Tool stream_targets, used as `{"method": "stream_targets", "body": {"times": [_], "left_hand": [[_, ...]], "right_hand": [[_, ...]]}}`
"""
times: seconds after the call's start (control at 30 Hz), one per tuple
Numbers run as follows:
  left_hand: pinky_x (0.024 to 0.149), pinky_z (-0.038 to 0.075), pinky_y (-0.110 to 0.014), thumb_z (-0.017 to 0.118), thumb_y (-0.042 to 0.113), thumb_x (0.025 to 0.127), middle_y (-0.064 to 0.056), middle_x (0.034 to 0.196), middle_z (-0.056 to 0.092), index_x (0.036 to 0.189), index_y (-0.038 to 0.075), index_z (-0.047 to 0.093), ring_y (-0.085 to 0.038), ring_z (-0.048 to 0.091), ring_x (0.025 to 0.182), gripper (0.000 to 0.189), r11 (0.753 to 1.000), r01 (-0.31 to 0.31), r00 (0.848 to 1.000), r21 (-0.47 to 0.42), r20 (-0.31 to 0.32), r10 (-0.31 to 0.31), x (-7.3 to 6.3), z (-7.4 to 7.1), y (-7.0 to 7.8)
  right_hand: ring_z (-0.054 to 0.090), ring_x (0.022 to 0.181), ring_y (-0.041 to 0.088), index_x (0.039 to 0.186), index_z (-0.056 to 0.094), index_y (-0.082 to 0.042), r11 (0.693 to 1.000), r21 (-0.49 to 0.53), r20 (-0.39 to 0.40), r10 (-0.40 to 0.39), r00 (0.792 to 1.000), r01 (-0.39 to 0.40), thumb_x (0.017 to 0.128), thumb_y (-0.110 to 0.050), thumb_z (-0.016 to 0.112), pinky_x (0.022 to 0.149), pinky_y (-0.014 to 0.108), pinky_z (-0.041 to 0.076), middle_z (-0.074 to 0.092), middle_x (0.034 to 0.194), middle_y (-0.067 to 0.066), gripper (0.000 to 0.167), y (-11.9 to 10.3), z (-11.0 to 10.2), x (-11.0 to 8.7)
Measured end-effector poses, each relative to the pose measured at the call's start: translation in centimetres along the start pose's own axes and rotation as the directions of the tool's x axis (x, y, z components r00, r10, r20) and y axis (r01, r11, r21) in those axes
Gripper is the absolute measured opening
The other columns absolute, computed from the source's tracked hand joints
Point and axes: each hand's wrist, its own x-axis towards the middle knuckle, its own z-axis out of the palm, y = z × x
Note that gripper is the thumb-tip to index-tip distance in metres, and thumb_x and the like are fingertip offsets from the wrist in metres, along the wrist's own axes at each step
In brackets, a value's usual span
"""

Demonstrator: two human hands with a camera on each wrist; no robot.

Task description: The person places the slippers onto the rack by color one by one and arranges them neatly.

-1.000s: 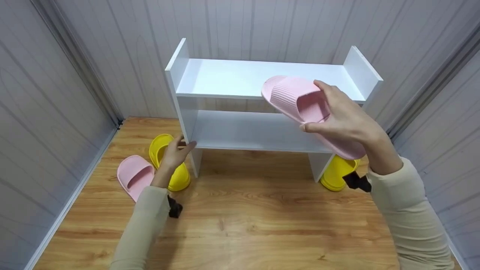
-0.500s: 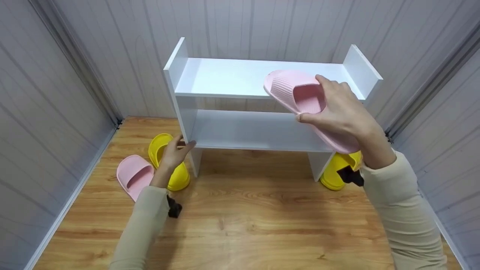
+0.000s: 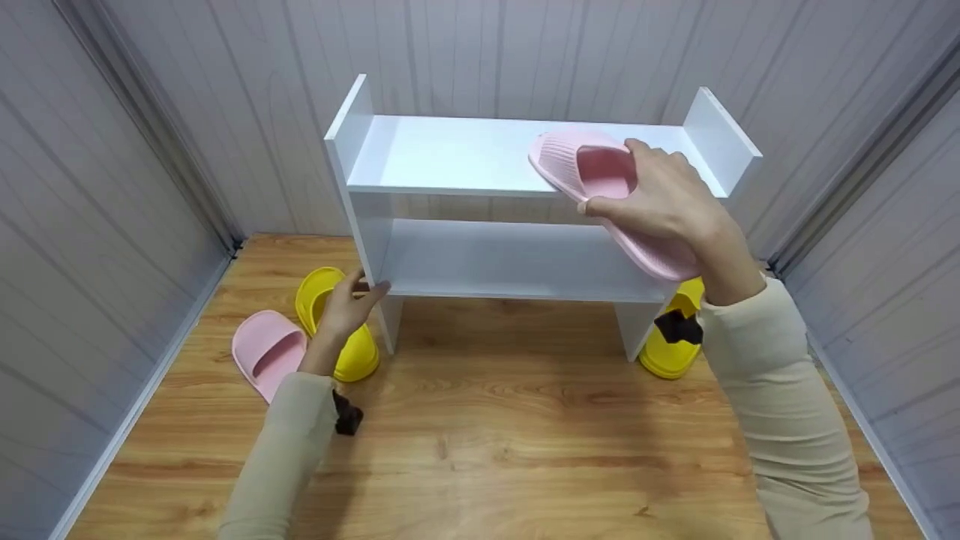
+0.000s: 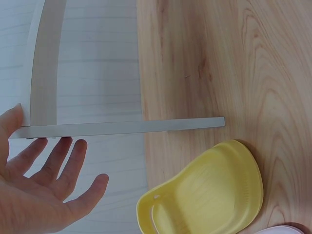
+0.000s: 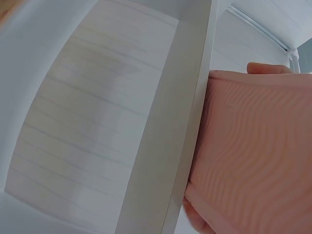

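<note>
My right hand (image 3: 667, 195) grips a pink slipper (image 3: 566, 161) across its middle, thumb along the near edge. The slipper's toe overlaps the upper board of a white two-tier shelf (image 3: 450, 154), and its heel slants down toward me. In the right wrist view the slipper's ribbed sole (image 5: 258, 146) lies right at the board's front edge (image 5: 190, 126). Low on the shelf's left side panel, my left hand (image 3: 345, 311) holds the panel edge. The left wrist view has the thumb on one face of the panel (image 4: 122, 128) and fingertips (image 4: 80, 145) against the other.
Beside the left panel stands a yellow clog (image 3: 356, 352), partly hidden by my left hand. Left of it lies another pink slipper (image 3: 266, 345). A yellow clog (image 3: 664, 356) stands by the right panel, partly behind my right wrist. Panelled walls (image 3: 480, 60) enclose the wooden floor (image 3: 480, 450).
My right hand has moved up and slightly left with the pink slipper, bringing its toe over the upper board. My left hand stays on the shelf's side panel.
</note>
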Motion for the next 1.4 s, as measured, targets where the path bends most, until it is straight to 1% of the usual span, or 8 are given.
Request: {"method": "stream_targets", "body": {"times": [0.07, 0.27, 0.43, 0.7, 0.8, 0.97, 1.17, 1.4], "left_hand": [[0.090, 0.036, -0.043, 0.052, 0.028, 0.089, -0.019, 0.127, 0.040, 0.137, 0.006, 0.030, -0.032, 0.041, 0.110, 0.057, 1.000, -0.003, 1.000, -0.001, -0.001, 0.003, 0.0, 0.0, 0.0], [0.090, 0.037, -0.042, 0.052, 0.027, 0.089, -0.018, 0.128, 0.039, 0.137, 0.006, 0.030, -0.031, 0.041, 0.110, 0.057, 1.000, -0.010, 1.000, -0.001, -0.002, 0.010, 0.0, -0.1, -0.1], [0.091, 0.036, -0.042, 0.052, 0.029, 0.089, -0.019, 0.128, 0.039, 0.137, 0.004, 0.029, -0.032, 0.040, 0.111, 0.059, 1.000, 0.010, 1.000, 0.002, 0.001, -0.010, -0.1, -0.2, -0.1], [0.089, 0.037, -0.043, 0.052, 0.025, 0.089, -0.022, 0.124, 0.041, 0.134, 0.000, 0.032, -0.035, 0.042, 0.110, 0.055, 1.000, -0.017, 1.000, 0.002, -0.012, 0.017, -0.2, -0.3, -0.1], [0.090, 0.037, -0.043, 0.052, 0.026, 0.089, -0.022, 0.125, 0.041, 0.135, 0.000, 0.032, -0.035, 0.042, 0.110, 0.056, 1.000, -0.011, 1.000, 0.006, -0.012, 0.011, -0.2, -0.3, -0.2], [0.090, 0.037, -0.043, 0.052, 0.027, 0.089, -0.022, 0.125, 0.041, 0.135, 0.001, 0.031, -0.034, 0.042, 0.110, 0.056, 1.000, 0.000, 1.000, 0.012, -0.015, 0.000, -0.1, -0.3, -0.2], [0.089, 0.037, -0.043, 0.052, 0.027, 0.089, -0.022, 0.124, 0.041, 0.135, 0.001, 0.031, -0.034, 0.042, 0.110, 0.057, 1.000, 0.007, 1.000, 0.025, -0.021, -0.006, -0.1, -0.2, -0.2], [0.089, 0.037, -0.043, 0.052, 0.026, 0.089, -0.022, 0.126, 0.040, 0.136, 0.001, 0.030, -0.034, 0.042, 0.110, 0.058, 1.000, 0.004, 1.000, 0.011, -0.018, -0.004, -0.2, -0.2, -0.2]], "right_hand": [[0.040, 0.093, 0.033, 0.131, 0.030, 0.000, 1.000, -0.009, 0.006, 0.011, 1.000, -0.011, 0.071, -0.055, 0.058, 0.074, 0.045, 0.036, 0.047, 0.108, 0.018, 0.086, -0.2, 0.0, 0.3], [0.039, 0.095, 0.035, 0.131, 0.028, 0.003, 0.998, -0.035, 0.020, 0.057, 0.998, -0.057, 0.070, -0.057, 0.056, 0.077, 0.045, 0.035, 0.046, 0.110, 0.021, 0.089, -0.8, 0.2, 1.4], [0.039, 0.096, 0.034, 0.130, 0.029, 0.003, 0.994, -0.046, 0.014, 0.104, 0.995, -0.103, 0.069, -0.059, 0.055, 0.076, 0.045, 0.037, 0.045, 0.109, 0.020, 0.091, -1.4, 0.5, 2.3], [0.040, 0.099, 0.037, 0.127, 0.030, 0.007, 0.987, -0.074, -0.033, 0.140, 0.990, -0.142, 0.066, -0.061, 0.055, 0.079, 0.044, 0.038, 0.044, 0.110, 0.022, 0.095, -2.1, 1.0, 3.6], [0.039, 0.101, 0.038, 0.126, 0.031, 0.008, 0.984, -0.079, -0.050, 0.156, 0.986, -0.160, 0.065, -0.062, 0.056, 0.081, 0.045, 0.037, 0.044, 0.111, 0.024, 0.096, -2.2, 1.3, 4.1], [0.038, 0.104, 0.039, 0.127, 0.030, 0.008, 0.977, -0.074, -0.060, 0.195, 0.979, -0.199, 0.066, -0.063, 0.055, 0.084, 0.047, 0.035, 0.043, 0.116, 0.023, 0.097, -2.5, 1.6, 4.6], [0.033, 0.111, 0.039, 0.132, 0.024, 0.007, 0.964, -0.067, -0.046, 0.254, 0.966, -0.256, 0.067, -0.064, 0.054, 0.089, 0.048, 0.031, 0.038, 0.124, 0.022, 0.101, -3.0, 1.7, 5.2], [0.029, 0.114, 0.039, 0.134, 0.019, 0.006, 0.950, -0.061, -0.044, 0.303, 0.952, -0.305, 0.069, -0.063, 0.053, 0.091, 0.048, 0.029, 0.035, 0.127, 0.021, 0.100, -3.5, 2.0, 5.9]]}}
